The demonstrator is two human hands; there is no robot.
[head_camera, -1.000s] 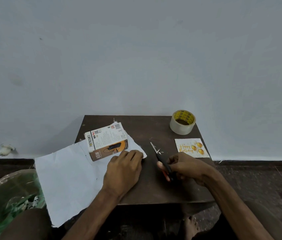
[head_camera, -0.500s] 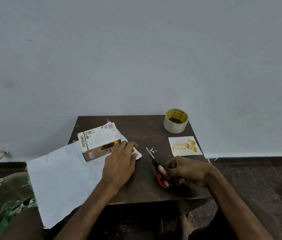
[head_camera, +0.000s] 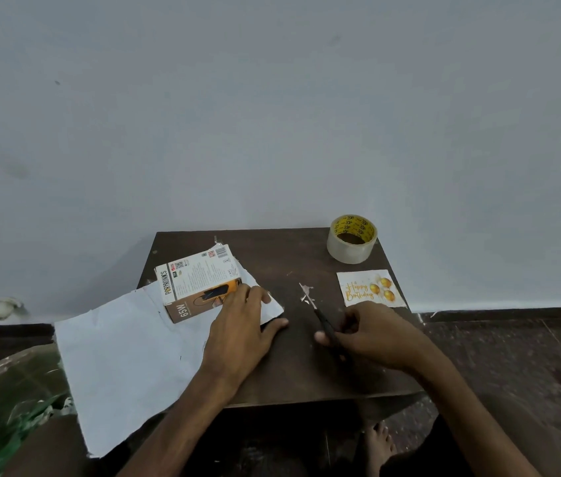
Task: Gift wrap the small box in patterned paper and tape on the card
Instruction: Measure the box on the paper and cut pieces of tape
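Note:
The small white and brown box lies on a sheet of paper, white side up, which hangs over the table's left front edge. My left hand rests flat on the paper's right corner, fingertips touching the box's near end. To the right, my right hand grips the scissors, blades pointing away toward the back left. The birthday card with gold balloons lies flat just beyond my right hand. A roll of clear tape stands at the table's back right corner.
The small dark wooden table stands against a plain wall. A green plastic bag sits on the floor at the left. A bare foot shows under the table's front edge. Small white paper scraps lie mid-table.
My left hand slid forward along the paper until it touched the box. My right hand turned the scissors so the red handles are now hidden under it.

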